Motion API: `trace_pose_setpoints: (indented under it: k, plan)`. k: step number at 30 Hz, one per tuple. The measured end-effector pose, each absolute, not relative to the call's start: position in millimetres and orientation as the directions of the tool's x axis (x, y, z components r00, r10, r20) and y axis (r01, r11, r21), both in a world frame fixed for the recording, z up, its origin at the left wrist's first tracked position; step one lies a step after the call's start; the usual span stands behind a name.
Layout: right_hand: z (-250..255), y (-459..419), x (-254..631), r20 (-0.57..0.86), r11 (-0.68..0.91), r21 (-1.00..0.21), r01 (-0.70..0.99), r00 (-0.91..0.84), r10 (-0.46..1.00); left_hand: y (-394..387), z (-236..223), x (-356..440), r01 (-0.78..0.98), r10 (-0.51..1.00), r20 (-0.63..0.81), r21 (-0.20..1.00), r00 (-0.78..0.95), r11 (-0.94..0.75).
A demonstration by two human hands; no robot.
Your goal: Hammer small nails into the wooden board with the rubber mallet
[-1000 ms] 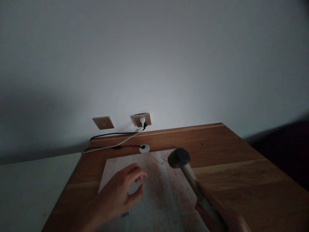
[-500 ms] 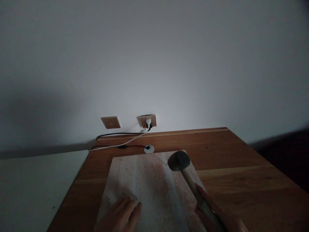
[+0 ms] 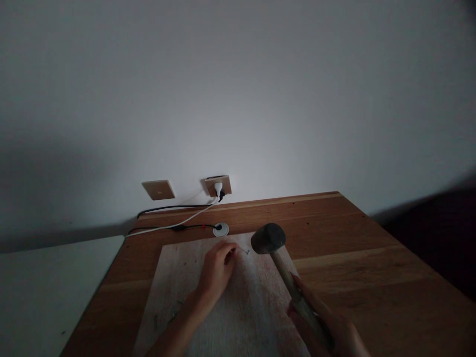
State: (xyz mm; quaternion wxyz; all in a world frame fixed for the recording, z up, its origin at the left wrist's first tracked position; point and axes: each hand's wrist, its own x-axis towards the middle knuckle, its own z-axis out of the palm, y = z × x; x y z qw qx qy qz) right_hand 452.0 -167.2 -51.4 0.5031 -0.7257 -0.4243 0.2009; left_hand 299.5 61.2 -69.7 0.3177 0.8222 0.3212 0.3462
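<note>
My right hand (image 3: 323,317) is wrapped round the handle of a mallet (image 3: 268,239) with a dark, rounded head. The mallet is raised over the right side of a pale, worn board (image 3: 230,317). Near the far edge of that board, my left hand (image 3: 217,263) has its fingers drawn together at one end of a thin nail (image 3: 243,250). The nail's head points right, toward the mallet; its other end is hidden by my fingers. Small metal pieces (image 3: 174,312), too dim to name, lie by my left forearm.
Beneath the board is a brown wooden table (image 3: 353,277) that meets a white wall. Black and white cables (image 3: 178,225) run along its back to a wall socket (image 3: 218,186) and a round grommet (image 3: 220,229). A pale surface (image 3: 55,292) adjoins on the left.
My left hand has moved from the board's near left up to the nail by the far edge. The mallet stays raised in my right hand. The whole view has shifted slightly.
</note>
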Motion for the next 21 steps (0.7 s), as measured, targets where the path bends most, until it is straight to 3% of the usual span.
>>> trace_pose_setpoints:
  k: [12,21]
  plan:
    - [-54.4,-162.3,449.1,0.090,-0.117,-0.935,0.334,0.545,0.834,60.3,-70.1,294.2,0.265,0.721,0.384,0.747,0.577,-0.610]
    - [-35.9,-152.2,444.8,0.027,-0.301,-0.837,0.457,0.584,0.812,60.2,-72.0,293.0,0.284,0.728,0.345,0.756,0.592,-0.589]
